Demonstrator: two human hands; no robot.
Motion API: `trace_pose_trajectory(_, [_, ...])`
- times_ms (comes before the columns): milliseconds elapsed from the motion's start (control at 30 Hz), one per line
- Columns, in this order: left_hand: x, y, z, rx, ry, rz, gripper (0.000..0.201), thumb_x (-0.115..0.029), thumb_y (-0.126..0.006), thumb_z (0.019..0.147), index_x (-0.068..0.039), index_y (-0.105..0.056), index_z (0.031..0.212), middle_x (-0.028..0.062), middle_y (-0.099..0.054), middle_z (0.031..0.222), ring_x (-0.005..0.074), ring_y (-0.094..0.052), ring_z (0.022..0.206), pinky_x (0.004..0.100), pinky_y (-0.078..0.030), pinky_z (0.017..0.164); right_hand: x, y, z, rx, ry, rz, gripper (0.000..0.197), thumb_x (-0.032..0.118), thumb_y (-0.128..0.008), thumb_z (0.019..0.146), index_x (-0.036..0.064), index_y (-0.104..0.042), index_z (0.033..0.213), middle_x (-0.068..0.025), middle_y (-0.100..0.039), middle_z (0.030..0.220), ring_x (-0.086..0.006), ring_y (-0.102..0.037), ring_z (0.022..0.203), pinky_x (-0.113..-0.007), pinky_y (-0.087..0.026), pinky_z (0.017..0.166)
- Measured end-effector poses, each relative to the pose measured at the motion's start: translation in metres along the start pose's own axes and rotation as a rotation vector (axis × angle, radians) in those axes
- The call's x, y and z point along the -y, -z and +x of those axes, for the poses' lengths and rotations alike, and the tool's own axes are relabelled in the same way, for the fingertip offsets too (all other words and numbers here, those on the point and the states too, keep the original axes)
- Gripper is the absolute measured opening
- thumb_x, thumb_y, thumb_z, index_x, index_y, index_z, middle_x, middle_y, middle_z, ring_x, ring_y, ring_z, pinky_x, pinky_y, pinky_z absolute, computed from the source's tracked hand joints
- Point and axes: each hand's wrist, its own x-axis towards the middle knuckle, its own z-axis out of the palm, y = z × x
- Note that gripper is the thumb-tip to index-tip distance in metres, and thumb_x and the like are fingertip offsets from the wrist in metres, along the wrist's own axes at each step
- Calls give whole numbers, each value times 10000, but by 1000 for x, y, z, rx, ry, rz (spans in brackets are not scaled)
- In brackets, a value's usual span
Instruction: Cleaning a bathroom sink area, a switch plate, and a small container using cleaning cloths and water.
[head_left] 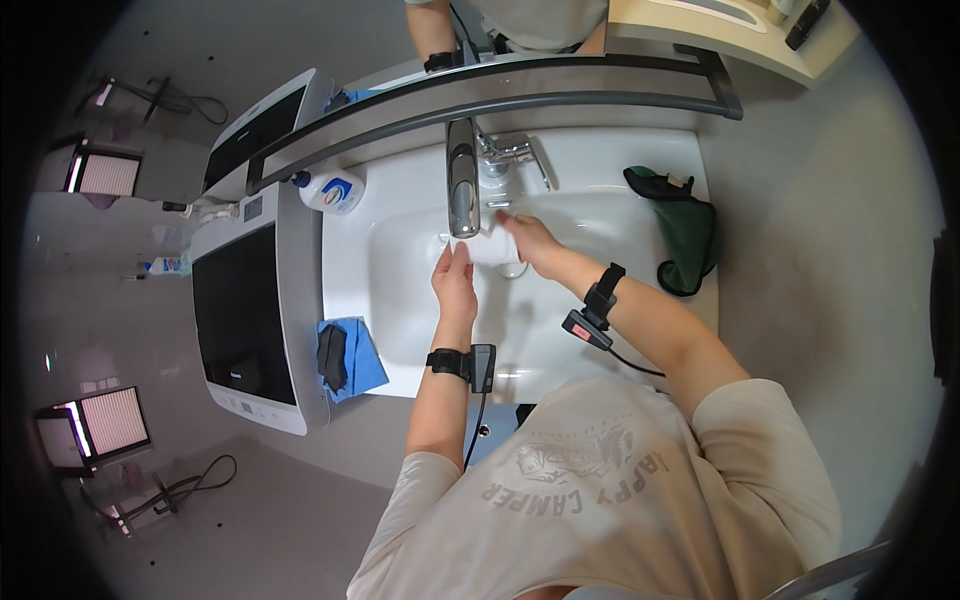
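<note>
Both my hands are in the white sink, just below the spout of the chrome faucet. Between them is a small white piece that looks like cloth; its exact kind is hard to make out. My left hand pinches its left end, thumb and fingers together. At the other end, my right hand grips it from the right side. The faucet's lever handle stands to the right of the spout. Whether water is running cannot be seen clearly.
On the sink's left rim stand a white pump bottle and a blue cloth with a dark cloth on it. A green cloth hangs over the right rim. A dark rail crosses behind the faucet; a white appliance stands left.
</note>
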Motion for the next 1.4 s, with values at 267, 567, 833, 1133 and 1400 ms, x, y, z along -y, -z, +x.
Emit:
trace_pose_trajectory(267, [11,-10,1,-18,-371,364,560,-179,-632,884,55,-404,1339,111,-547,1152,151,-529,1010,281,-417,894,-7,-11,-1,56,-87,554,411,331,-416,977,-5,-491,1200,-112,-594,1104,-236,-580,1030,-367,-445,913])
trace_pose_trajectory(567, [31,-13,24,-180,205,-206,645,-432,-449,955,38,-307,1374,199,-419,1342,348,-436,1218,377,-356,1030,-51,-4,-18,234,439,-670,322,311,-532,924,4,-616,968,-118,-663,919,-243,-612,863,-366,-463,778])
trace_pose_trajectory(833, [34,-5,21,-305,695,-492,475,-403,-406,979,-30,-453,1270,123,-549,1212,313,-547,1099,466,-468,918,-16,11,-42,203,784,-1504,139,138,-579,768,69,-664,853,-99,-666,822,-276,-623,861,-393,-468,811])
trace_pose_trajectory(1133, [-3,-31,7,154,444,-648,717,-657,-162,918,-126,-445,1308,76,-490,1311,285,-476,1196,443,-406,989,-14,16,-40,154,1080,-1824,90,128,-589,706,107,-677,716,-49,-656,729,-207,-615,799,-322,-445,814])
trace_pose_trajectory(1400, [-7,-36,-14,159,365,-592,761,-707,-281,866,-140,-389,1362,84,-453,1361,290,-438,1237,477,-355,1017,-16,18,-38,125,1122,-1888,105,153,-588,697,130,-683,658,-38,-667,719,-199,-622,786,-306,-429,822])
